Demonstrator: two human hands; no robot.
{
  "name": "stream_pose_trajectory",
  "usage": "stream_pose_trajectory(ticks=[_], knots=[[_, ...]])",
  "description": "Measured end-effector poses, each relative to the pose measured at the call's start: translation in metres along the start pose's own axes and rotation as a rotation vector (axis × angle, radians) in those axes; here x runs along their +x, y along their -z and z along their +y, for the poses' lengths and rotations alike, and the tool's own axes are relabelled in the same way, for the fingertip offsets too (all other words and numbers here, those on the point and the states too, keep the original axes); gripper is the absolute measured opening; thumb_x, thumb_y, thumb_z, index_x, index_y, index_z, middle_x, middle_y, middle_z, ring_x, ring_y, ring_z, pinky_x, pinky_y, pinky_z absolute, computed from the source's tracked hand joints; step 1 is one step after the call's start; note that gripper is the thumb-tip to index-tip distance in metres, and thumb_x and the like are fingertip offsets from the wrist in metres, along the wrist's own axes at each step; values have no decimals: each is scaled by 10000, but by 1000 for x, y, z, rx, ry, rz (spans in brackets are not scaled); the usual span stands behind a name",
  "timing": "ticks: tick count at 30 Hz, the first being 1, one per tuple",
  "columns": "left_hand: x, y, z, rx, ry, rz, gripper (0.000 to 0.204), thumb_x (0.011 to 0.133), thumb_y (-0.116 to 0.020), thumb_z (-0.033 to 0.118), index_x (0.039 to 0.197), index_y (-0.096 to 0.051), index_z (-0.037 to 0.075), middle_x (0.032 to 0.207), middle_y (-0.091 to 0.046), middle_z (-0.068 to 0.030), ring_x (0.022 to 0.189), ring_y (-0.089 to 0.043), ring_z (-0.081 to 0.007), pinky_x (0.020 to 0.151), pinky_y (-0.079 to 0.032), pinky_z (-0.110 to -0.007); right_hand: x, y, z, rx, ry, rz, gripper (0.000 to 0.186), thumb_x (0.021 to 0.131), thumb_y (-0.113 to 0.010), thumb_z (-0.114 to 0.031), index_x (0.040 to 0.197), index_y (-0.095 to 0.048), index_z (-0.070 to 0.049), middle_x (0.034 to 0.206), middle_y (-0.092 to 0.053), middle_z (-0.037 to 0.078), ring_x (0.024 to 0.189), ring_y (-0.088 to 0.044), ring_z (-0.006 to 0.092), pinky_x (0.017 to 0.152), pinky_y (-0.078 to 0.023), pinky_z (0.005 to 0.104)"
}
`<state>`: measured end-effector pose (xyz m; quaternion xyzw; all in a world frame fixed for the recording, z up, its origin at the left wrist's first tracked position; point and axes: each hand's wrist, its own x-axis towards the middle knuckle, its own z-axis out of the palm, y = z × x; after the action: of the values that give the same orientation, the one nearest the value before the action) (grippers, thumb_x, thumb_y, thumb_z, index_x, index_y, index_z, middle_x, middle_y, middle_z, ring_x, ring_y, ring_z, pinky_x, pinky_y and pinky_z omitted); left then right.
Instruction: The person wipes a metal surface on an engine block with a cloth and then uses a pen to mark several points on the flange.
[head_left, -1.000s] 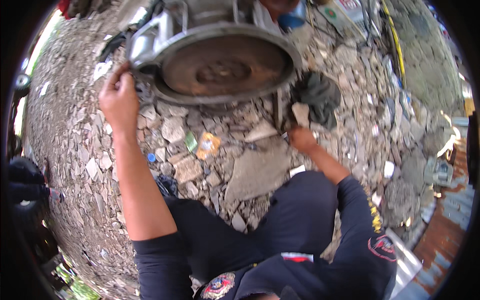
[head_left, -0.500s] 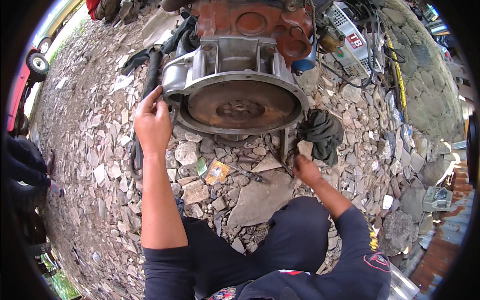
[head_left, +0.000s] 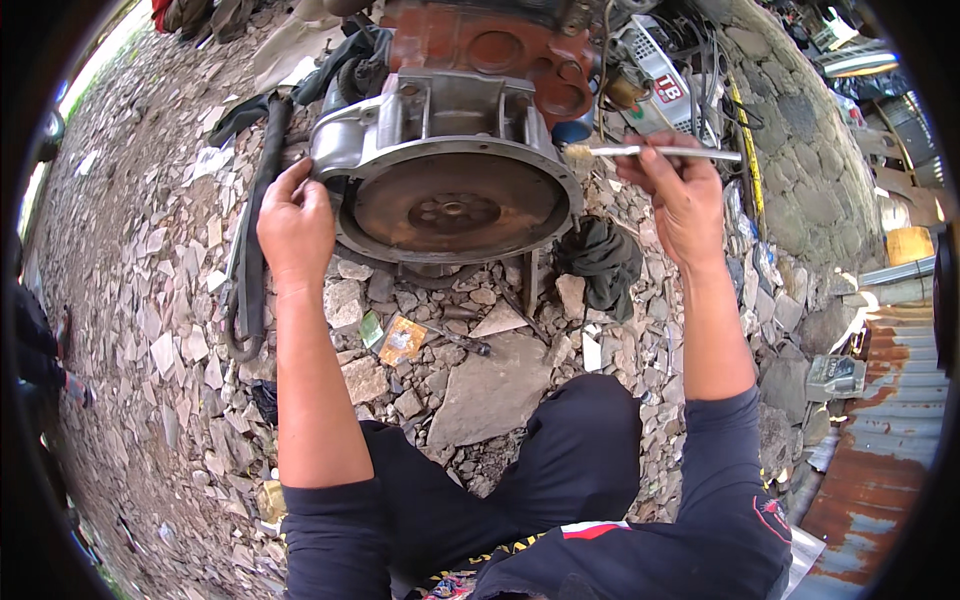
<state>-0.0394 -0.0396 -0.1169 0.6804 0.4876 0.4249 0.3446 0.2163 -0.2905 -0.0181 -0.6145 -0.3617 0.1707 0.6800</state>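
Note:
In front of me a grey metal bell housing (head_left: 355, 138) is attached to a red engine block (head_left: 455, 45). Inside its round rim sits a brown, rusty flywheel (head_left: 410, 185). The fingers of my left hand (head_left: 297, 225) are closed on the housing's left edge. Raised to the right of the housing, my right hand (head_left: 688, 205) grips a slim brush (head_left: 720, 154) with a silvery handle. Its tan bristles point left, close to the housing's upper right rim. Whether they touch the metal I cannot tell.
Broken stone covers the ground, with a flat slab (head_left: 490, 390) before my knees. A dark cloth (head_left: 603, 268) lies right of the housing, an orange packet (head_left: 402, 341) below it. A black hose (head_left: 262, 220) runs at left. A white crate (head_left: 660, 85) and stone wall (head_left: 800, 150) stand right.
My right hand has risen from the stones beside the dark cloth to the housing's upper right, and the brush now shows in it. My left hand stays at the housing's edge. The view has shifted somewhat.

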Motion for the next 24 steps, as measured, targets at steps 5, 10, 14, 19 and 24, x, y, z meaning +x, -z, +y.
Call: stream_pose_trajectory(ticks=[5, 10, 14, 19, 24], knots=[[-3, 0, -10, 74, -123, 6, 371, 873, -565, 111, 1224, -631, 12, 944, -700, -106, 704, -615, -118, 684, -497, -268, 38, -56, -15, -641, 341, -227, 163, 895, -673, -115, 999, -638, 4, 905, -714, 98, 837, -694, 176, 702, -543, 331], [-2, 3, -5, 69, -129, 1, 360, 858, -574, 106, 1199, -641, 11, 1006, -684, -140, 787, -648, -185, 748, -514, -314, 56, -80, -20, -926, 433, -405, 152, 861, -679, -109, 980, -650, -20, 828, -696, 152, 783, -693, 258, 692, -521, 347], [-4, 5, -1, 11, -69, -32, 336, 849, -578, 101, 1160, -657, 1, 1088, -649, -155, 895, -654, -259, 839, -515, -356, 63, -80, -24, -1043, 434, -522, 122, 880, -643, -82, 998, -653, -53, 853, -704, 159, 805, -706, 275, 709, -531, 349], [-5, 7, 4, -25, -54, -48, 338, 848, -568, 98, 1159, -656, -3, 1093, -647, -160, 903, -661, -266, 842, -516, -357, 67, -79, -31, -912, 346, -461, 111, 887, -628, -43, 996, -646, -54, 844, -713, 124, 829, -710, 239, 723, -540, 335], [-6, 8, 6, -5, -104, -23, 345, 849, -568, 101, 1168, -652, 0, 1103, -643, -160, 912, -660, -268, 853, -516, -362, 65, -79, -33, -872, 261, -486, 73, 896, -614, 7, 963, -643, -3, 878, -716, 97, 835, -701, 175, 754, -533, 287]])
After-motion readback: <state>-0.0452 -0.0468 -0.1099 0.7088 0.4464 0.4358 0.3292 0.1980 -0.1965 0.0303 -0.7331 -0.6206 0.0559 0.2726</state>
